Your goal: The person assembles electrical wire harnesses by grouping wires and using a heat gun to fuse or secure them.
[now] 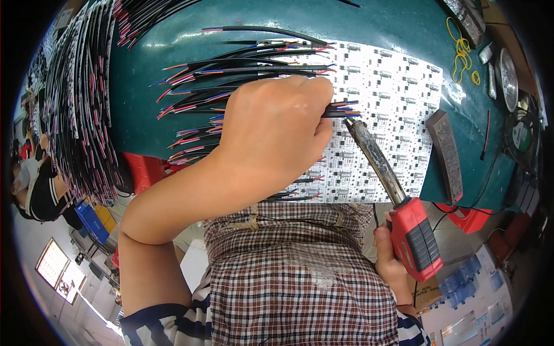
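Observation:
My left hand (277, 124) is closed round black cables (333, 111); their red, blue and brown wire ends stick out past the thumb side. Beneath those ends lies a white panel of small circuit boards (398, 104). In my right hand (389, 262), partly hidden at the lower right, is a soldering iron (381, 164) with a red and black handle. Its dark tip is close beside the wire ends; whether they touch, I cannot tell. More black cables (231, 71) lie in a row, with one end along the panel and stripped ends pointing left.
A thick bundle of cables (78, 98) hangs at the table's left edge, with another (150, 17) at the far left. Right of the panel lie a dark grey bar (445, 155), yellow bands (460, 52) and a round metal dish (508, 78). A small black fan (521, 128) stands at the right edge.

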Tool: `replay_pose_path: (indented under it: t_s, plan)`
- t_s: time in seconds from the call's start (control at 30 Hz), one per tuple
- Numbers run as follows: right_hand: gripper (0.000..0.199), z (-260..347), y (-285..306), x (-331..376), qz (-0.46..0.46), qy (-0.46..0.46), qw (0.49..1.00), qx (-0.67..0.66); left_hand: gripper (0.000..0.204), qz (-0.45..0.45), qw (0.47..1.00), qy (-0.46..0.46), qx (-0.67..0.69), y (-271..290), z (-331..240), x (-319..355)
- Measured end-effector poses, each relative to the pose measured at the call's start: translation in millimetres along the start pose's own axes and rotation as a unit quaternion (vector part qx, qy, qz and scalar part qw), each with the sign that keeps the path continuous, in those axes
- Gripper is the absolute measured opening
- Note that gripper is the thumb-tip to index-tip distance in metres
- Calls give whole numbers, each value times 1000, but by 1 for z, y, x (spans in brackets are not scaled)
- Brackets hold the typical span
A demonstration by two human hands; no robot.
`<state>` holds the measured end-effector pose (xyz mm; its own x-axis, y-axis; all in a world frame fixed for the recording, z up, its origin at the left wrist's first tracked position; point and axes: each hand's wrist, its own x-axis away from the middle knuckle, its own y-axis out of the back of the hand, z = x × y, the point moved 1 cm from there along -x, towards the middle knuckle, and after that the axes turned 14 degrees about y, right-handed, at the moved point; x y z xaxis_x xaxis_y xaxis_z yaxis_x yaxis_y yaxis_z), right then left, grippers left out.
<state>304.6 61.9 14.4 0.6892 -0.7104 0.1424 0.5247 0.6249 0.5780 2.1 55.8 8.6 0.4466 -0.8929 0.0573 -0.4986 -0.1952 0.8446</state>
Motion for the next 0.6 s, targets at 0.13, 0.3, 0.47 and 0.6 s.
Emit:
replay_pose_path:
  t_s: [0.13, 0.3, 0.47, 0.6]
  plan:
    - [27, 0, -2, -1, -9, 6, 1000, -10, 17, 8, 1000, 4, 9, 1, 1, -2]
    - [26, -1, -1, -3, 14, 27, 1000, 4, 15, 29, 999, 9, 34, 2, 3, -5]
    - [26, -1, -4, -5, 0, 38, 999, -3, 15, 35, 999, 11, 20, 1, 2, -3]
    - [27, -1, -4, -7, 3, 43, 999, -13, 16, 29, 999, 12, 7, 0, 0, -1]
